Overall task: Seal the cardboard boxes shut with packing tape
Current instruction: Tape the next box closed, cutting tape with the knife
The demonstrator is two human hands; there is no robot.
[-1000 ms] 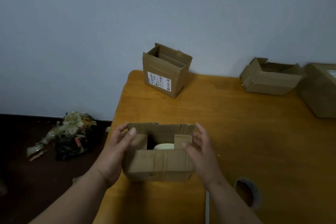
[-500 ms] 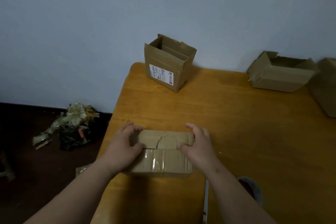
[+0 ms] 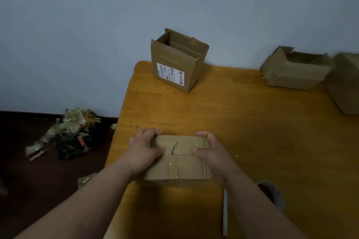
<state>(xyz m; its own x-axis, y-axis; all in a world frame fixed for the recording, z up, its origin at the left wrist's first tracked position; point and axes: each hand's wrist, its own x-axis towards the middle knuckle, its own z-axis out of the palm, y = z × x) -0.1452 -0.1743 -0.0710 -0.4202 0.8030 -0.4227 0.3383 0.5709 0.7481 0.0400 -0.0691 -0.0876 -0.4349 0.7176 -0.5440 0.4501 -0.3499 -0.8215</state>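
A small cardboard box [image 3: 180, 167] lies on the wooden table [image 3: 242, 122] near its front left, its top flaps folded down with a jagged seam across the middle. My left hand [image 3: 144, 147] grips its left end, fingers curled over the far edge, thumb on the flap. My right hand [image 3: 210, 150] grips the right end the same way. A roll of packing tape [image 3: 272, 194] lies flat on the table to the right of my right forearm, partly hidden by it.
An open upright box with a shipping label [image 3: 177, 60] stands at the table's far left corner by the wall. Two more boxes [image 3: 295, 70] [image 3: 345, 85] sit far right. A thin grey strip [image 3: 225, 213] lies near the front edge. Tape scraps [image 3: 71, 134] litter the floor.
The box's flaps, standing open a second ago, have been folded down flat. Both hands moved from the sides onto the top and hold the flaps closed.
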